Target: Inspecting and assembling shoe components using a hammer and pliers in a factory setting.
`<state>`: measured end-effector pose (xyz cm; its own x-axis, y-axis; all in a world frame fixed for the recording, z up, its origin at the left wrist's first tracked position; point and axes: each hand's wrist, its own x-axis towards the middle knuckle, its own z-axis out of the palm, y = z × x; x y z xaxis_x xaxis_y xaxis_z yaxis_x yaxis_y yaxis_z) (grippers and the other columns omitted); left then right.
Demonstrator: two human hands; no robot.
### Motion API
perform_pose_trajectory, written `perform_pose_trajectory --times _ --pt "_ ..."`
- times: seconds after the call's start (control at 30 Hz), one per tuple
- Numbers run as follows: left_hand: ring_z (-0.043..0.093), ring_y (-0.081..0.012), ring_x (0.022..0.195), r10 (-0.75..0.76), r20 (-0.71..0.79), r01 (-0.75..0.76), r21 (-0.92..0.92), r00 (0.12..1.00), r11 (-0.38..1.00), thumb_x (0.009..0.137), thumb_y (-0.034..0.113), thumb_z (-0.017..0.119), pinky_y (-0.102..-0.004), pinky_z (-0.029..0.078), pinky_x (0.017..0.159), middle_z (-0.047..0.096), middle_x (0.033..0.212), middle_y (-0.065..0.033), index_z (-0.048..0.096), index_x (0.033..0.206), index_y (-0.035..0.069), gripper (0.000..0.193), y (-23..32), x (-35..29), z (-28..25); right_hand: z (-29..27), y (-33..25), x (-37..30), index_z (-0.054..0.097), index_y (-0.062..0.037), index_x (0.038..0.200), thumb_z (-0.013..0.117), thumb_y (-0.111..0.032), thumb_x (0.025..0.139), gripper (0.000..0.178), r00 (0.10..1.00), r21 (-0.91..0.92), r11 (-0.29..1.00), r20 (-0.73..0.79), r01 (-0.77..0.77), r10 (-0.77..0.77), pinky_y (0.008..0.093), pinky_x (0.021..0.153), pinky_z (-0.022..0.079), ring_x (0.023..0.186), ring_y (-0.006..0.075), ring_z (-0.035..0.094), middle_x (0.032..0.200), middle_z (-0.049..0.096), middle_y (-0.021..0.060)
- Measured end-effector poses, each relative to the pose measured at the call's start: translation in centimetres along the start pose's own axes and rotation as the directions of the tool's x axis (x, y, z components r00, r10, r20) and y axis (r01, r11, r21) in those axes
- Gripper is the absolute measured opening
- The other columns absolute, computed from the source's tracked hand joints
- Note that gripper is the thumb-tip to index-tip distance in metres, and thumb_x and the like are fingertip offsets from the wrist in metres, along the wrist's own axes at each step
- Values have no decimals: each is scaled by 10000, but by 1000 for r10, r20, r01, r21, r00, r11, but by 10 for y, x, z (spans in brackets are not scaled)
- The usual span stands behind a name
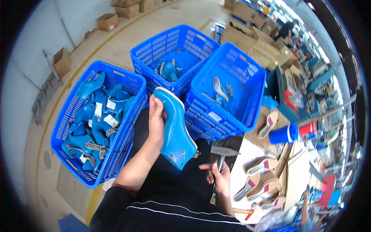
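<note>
My left hand [156, 121] grips a blue shoe last [172, 127] by its side, near the narrower upper end. A tan insole edge runs along the last's far rim, and its broad lower end points toward me. Lower right, my right hand [218, 176] is closed round the handle of a hammer [224, 151]. The metal hammer head stands just above the fingers, to the right of the last and apart from it. Part of the handle is hidden by the hand.
A blue crate [98, 181] at left holds several blue lasts. Two more blue crates [181, 33] [216, 131] ahead contain a few. On the right, a work table [295, 185] carries stacked insoles [264, 185], a blue jug [283, 134] and a red-handled tool [249, 215]. Cardboard boxes [266, 52] stand beyond.
</note>
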<state>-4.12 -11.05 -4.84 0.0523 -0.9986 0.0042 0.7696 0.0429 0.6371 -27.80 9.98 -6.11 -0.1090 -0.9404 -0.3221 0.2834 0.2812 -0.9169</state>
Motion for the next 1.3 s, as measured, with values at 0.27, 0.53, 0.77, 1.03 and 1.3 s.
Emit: perform_pose_trajectory --times 0.27,0.53,0.77,1.03,1.3 --pt "694 -300 1004 -34 126 61 -213 991 975 1130 556 466 -451 590 897 669 1148 -70 552 1385 213 437 -24 -31 23 32 -17 20 477 -110 1103 898 -221 929 469 991 318 947 130 -37 -5 242 481 412 517 73 473 835 589 22" --pt "598 -350 1161 400 467 -433 -40 789 901 834 923 590 -568 556 1025 549 1280 -153 400 1467 196 983 -21 -47 10 31 -35 23 474 -119 1071 927 4 828 529 997 58 996 -46 65 -62 234 506 456 664 81 625 910 670 39" --pt "589 -486 1370 41 581 -142 130 813 981 680 596 996 -628 568 1083 498 1542 -229 310 1464 232 1104 -16 -67 -44 10 -28 39 488 -65 914 1001 -9 716 553 918 -517 788 -7 335 -396 277 741 498 858 116 636 992 738 87" --pt "541 -508 1423 59 553 -117 71 831 991 647 580 993 -668 505 1151 409 1646 -236 281 1509 258 1163 -29 -77 -58 10 -21 38 538 -54 915 1012 -81 733 509 898 -614 711 -7 343 -439 273 643 417 707 100 461 760 499 -16" --pt "593 -485 1382 83 512 -127 51 855 991 642 575 996 -663 476 1178 418 1636 -247 298 1501 192 1171 -16 -89 -27 -2 -29 31 675 -37 1022 1015 -118 724 460 888 -608 694 40 386 -459 303 639 429 697 138 491 769 521 -18"
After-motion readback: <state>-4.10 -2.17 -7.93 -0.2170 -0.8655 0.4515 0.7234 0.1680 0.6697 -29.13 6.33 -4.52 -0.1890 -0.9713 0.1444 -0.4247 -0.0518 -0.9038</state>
